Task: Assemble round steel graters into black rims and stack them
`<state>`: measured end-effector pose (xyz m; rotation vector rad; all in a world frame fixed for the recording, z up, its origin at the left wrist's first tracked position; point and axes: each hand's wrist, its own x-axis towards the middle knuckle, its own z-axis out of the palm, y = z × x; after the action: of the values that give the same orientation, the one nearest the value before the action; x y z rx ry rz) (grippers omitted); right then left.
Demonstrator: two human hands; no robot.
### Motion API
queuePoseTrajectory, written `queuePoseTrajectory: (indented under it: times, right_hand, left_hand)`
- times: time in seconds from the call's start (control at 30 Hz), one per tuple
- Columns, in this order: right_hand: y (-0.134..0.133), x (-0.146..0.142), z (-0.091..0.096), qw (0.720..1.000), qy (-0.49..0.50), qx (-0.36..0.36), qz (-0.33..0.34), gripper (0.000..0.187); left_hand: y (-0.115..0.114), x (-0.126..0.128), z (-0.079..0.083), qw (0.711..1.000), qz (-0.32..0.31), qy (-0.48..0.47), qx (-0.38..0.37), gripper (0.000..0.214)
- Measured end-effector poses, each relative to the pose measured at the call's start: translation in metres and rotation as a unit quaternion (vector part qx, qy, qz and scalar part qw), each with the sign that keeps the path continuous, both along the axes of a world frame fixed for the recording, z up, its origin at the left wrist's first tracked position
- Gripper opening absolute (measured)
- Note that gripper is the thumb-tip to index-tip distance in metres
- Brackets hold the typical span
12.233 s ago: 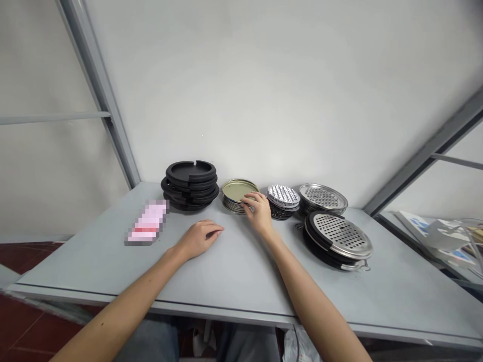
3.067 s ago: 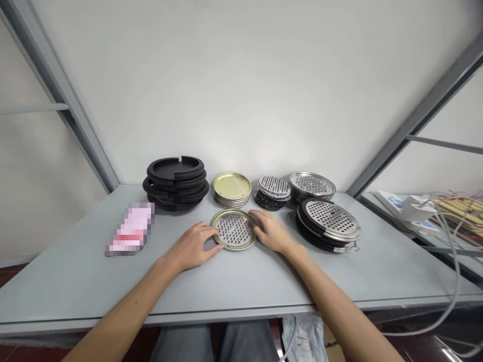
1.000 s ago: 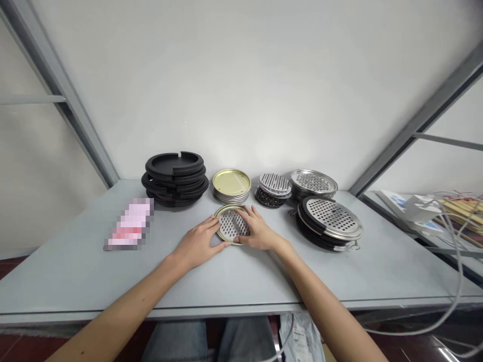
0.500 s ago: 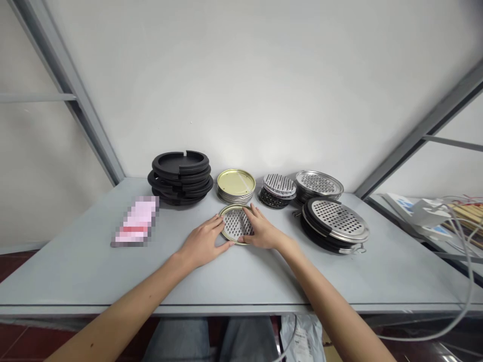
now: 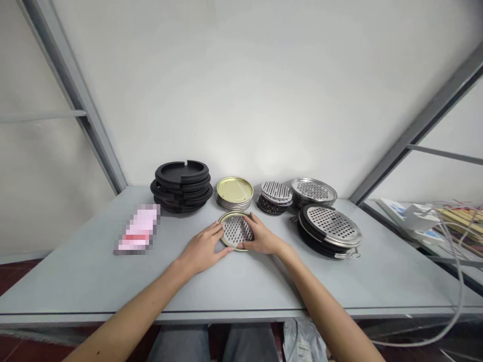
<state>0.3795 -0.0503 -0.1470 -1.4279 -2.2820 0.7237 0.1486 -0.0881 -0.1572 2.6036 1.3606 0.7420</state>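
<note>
A round, gold-rimmed metal lid (image 5: 225,243) lies flat on the table between my hands, with a perforated metal grater disc (image 5: 234,230) inside it. My left hand (image 5: 202,250) grips the lid's left edge, its fingers along the rim and thumb at the front. My right hand (image 5: 264,237) holds the right side, with fingertips on the far part of the disc and thumb near the front rim. Part of the right edge is hidden under this hand. Behind the lid stands a stack of similar gold lids (image 5: 234,190). Right of that is a stack of small grater discs (image 5: 276,191).
Black ring-shaped trays (image 5: 181,173) are stacked at the back left, near a pixelated pink object (image 5: 139,226). On the right stand large rimmed metal grater plates (image 5: 314,189) and a black-banded round stack (image 5: 332,225) with wire clasps. A white cable (image 5: 458,301) hangs at the far right.
The view has tilted slightly, so the table sits lower in the picture. Both hands stay on the lid and disc, with only a slight shift of the right fingers.
</note>
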Motion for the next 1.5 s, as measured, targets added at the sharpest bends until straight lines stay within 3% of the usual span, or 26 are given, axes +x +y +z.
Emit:
queuePoseTrajectory:
  times: [0.2, 0.37, 0.57, 0.7, 0.83, 0.93, 1.13, 1.33, 1.5]
  right_hand:
    - [0.0, 0.002, 0.003, 0.997, 0.067, 0.041, -0.008, 0.103]
    - [0.009, 0.013, 0.002, 0.988, 0.107, 0.104, -0.035, 0.061]
    - [0.012, 0.013, -0.003, 0.979, 0.041, 0.188, -0.068, 0.03]
    - [0.01, 0.008, -0.004, 0.98, 0.023, 0.186, -0.073, 0.027]
    - [0.01, 0.007, -0.003, 0.979, 0.017, 0.173, -0.105, 0.026]
    - [0.01, 0.007, -0.001, 0.979, 0.016, 0.164, -0.118, 0.03]
    - [0.009, 0.007, -0.001, 0.98, 0.01, 0.158, -0.12, 0.031]
    - [0.013, 0.008, -0.005, 0.977, 0.027, 0.186, -0.097, 0.03]
    - [0.016, 0.009, -0.007, 0.98, 0.043, 0.189, -0.052, 0.035]
  left_hand:
    - [0.0, -0.001, 0.007, 1.0, 0.009, 0.017, -0.025, 0.056]
    - [0.001, -0.004, 0.011, 0.999, -0.003, 0.009, -0.034, 0.054]
    - [0.008, -0.006, 0.015, 1.0, -0.003, 0.001, -0.023, 0.04]
    - [0.022, -0.006, 0.022, 1.0, -0.008, 0.007, -0.021, 0.032]
    - [0.035, -0.006, 0.027, 1.0, 0.013, 0.002, -0.01, 0.041]
    - [0.04, -0.007, 0.022, 0.999, 0.023, -0.025, -0.004, 0.041]
    - [0.037, -0.016, 0.015, 0.997, -0.029, -0.071, -0.016, 0.031]
    - [0.032, -0.024, 0.019, 0.992, -0.098, 0.003, -0.081, 0.09]
    - [0.032, -0.026, 0.02, 0.99, -0.099, 0.009, -0.1, 0.094]
